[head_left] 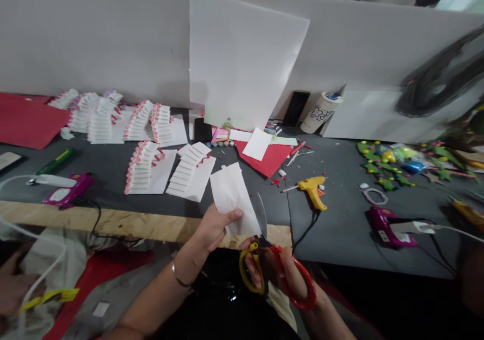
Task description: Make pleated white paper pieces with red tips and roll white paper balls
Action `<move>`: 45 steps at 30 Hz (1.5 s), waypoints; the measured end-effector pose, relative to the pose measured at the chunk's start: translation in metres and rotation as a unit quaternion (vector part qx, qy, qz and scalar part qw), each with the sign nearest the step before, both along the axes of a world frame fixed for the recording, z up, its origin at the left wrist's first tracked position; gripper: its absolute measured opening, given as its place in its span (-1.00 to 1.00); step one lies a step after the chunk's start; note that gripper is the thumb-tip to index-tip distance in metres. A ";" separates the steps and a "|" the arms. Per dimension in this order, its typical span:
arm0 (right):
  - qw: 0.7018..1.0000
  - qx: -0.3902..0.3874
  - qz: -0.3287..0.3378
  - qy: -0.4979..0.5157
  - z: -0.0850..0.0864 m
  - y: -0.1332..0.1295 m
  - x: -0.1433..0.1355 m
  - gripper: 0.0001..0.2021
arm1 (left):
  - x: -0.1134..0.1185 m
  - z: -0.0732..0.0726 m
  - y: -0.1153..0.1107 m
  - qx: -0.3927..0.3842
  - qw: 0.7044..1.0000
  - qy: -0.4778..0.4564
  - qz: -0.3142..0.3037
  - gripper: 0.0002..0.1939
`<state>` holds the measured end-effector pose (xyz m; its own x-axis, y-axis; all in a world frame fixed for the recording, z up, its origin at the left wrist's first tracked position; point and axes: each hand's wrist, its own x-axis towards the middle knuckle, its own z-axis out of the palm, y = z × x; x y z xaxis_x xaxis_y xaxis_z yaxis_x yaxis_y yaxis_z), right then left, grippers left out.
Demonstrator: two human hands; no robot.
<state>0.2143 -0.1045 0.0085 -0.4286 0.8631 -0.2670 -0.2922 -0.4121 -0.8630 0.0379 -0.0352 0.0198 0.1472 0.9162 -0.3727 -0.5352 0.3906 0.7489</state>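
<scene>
Left hand point(212, 224): white paper point(234, 191) under thumb; right hand point(295, 277): scissors point(276, 257).

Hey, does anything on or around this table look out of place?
Slightly: small red scraps lie loose on the grey table near the yellow glue gun, like stray litter. The large white board behind looks askew, its top edge sloping down to the right.

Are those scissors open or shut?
The scissors look open: the red loop and yellow loop stand wide apart. One blade shows clearly; the other cannot be made out.
</scene>
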 end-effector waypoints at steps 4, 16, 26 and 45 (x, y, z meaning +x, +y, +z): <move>1.000 0.000 -0.005 0.013 -0.001 -0.002 0.000 -0.27 | 0.002 0.000 -0.001 0.023 1.000 0.007 0.012 -0.54; 0.995 -0.034 0.041 0.083 -0.010 -0.008 -0.009 -0.25 | 0.002 0.003 -0.006 0.013 1.000 0.000 0.006 -0.56; 0.993 -0.050 0.023 0.105 -0.008 -0.010 -0.011 -0.31 | 0.003 0.004 -0.004 0.005 1.000 -0.020 0.018 -0.51; 0.996 -0.037 0.043 0.076 -0.008 -0.011 -0.008 -0.28 | -0.004 0.016 0.004 -0.005 0.999 -0.031 0.016 -0.52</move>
<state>0.2060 -0.1159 0.0003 -0.5407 0.8017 -0.2548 -0.3772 -0.5019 -0.7784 0.0338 -0.0309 0.0361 0.1417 0.9173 -0.3721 -0.5928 0.3796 0.7102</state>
